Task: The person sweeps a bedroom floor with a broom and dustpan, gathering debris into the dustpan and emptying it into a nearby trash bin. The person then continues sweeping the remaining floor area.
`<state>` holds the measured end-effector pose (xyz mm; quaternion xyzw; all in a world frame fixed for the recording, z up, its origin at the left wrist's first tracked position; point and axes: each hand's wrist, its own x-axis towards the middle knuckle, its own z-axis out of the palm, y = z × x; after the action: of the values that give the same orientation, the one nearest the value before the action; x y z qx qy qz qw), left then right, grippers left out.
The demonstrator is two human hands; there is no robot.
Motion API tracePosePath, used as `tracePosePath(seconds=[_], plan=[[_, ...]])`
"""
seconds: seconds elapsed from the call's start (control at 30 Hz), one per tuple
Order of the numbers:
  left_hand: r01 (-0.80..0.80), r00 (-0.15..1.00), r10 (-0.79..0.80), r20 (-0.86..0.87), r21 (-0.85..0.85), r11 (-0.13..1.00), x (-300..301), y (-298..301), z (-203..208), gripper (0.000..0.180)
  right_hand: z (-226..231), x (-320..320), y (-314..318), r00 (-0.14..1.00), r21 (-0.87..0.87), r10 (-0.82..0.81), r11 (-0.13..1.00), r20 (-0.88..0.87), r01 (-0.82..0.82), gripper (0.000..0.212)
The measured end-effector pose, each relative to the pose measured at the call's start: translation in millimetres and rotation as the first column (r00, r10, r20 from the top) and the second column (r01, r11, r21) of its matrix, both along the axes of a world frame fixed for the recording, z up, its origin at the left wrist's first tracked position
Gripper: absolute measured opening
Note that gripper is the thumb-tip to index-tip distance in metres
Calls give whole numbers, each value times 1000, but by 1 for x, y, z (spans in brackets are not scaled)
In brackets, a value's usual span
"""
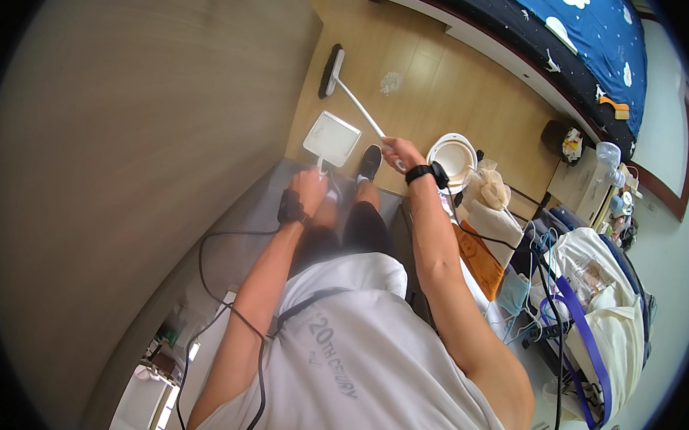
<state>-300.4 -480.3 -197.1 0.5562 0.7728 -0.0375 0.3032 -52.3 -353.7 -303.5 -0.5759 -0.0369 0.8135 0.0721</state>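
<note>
On wood-look floor (437, 87): pale debris (390, 82) | bed (603, 42) beyond | left hand (308, 190) grips dustpan (332, 139) | right hand (403, 152) grips broom (358, 105)

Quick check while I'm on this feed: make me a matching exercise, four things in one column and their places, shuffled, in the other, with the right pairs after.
Things:
1. Broom
2. White dustpan
3. Patch of white debris
4. Orange-handled brush

Places:
A. Gripped in the person's left hand
B. On the bed cover
C. Loose on the wooden floor
D. Gripped in the person's right hand

Right pairs: 1-D, 2-A, 3-C, 4-B.
</note>
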Motion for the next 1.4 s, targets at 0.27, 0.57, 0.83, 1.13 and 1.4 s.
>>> tracePosePath(seconds=[0.27, 0.57, 0.83, 1.13, 1.4], plan=[[47, 998, -47, 31, 14, 999, 7, 29, 5, 21, 28, 101, -7, 988, -226, -110, 965, 111, 133, 22], [61, 996, -64, 65, 49, 997, 23, 47, -28, 19, 88, 118, 3, 962, 71, 63, 994, 267, -85, 24], [26, 996, -26, 86, 1, 1000, 33, 38, -34, 22, 135, 67, 39, 642, 359, 347, 606, 683, -710, 37], [-56, 995, 56, 79, 1, 998, 15, 11, -39, 20, -12, 6, 151, 414, 344, 176, 326, 893, -880, 32], [-61, 995, 61, 72, -10, 998, 19, 21, -43, 15, -122, 23, 128, 297, 220, 330, 250, 896, -943, 38]])
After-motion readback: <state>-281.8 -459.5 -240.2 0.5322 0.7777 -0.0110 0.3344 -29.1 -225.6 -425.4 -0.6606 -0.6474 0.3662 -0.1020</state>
